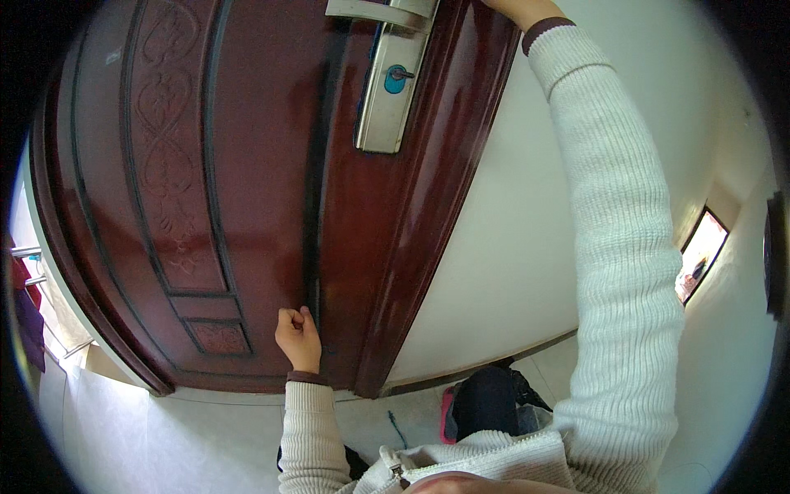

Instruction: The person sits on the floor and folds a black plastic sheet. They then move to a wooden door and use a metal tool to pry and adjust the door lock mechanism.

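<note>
A dark red carved door (263, 206) takes up the left and middle of the view. My left hand (298, 337) is closed in a fist before its lower part, with nothing visible in it; whether it touches the panel I cannot tell. High on the right, my right hand (522, 8) reaches to the door frame's upper part, and its fingers are cut off by the picture's edge. The silver lock plate (383, 119) carries a lever handle (378, 11) and, below that, a small dark turn knob (400, 74) on a blue round.
A white wall (510, 206) adjoins the door frame (436, 189) on the right. Pale floor tiles (197, 436) lie below. A thin dark green strip (397, 430) is on the floor near my legs. Metal rails and dark red cloth (29, 321) show at far left.
</note>
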### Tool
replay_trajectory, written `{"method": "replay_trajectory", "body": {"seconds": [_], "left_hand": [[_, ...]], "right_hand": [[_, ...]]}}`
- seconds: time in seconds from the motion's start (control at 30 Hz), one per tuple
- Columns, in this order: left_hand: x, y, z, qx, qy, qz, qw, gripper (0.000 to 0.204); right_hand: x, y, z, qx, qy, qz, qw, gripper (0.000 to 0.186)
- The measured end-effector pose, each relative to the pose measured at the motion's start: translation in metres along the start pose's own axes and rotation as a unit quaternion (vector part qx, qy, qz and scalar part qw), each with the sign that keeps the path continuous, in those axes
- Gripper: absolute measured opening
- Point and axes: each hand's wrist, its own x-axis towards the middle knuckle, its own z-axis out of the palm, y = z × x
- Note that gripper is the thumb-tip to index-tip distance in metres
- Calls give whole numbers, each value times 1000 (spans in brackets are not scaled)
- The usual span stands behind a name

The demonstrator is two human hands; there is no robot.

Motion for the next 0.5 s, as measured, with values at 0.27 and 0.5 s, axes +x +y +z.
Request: {"method": "replay_trajectory", "body": {"seconds": [0.27,0.5], "left_hand": [[-1,0,-8,22,11,1,1000,27],[-4,-2,3,20,-14,-34,999,28]], "right_hand": [[-9,4,8,15,18,-6,1000,20],[-13,-3,15,47,85,29,995,18]]}}
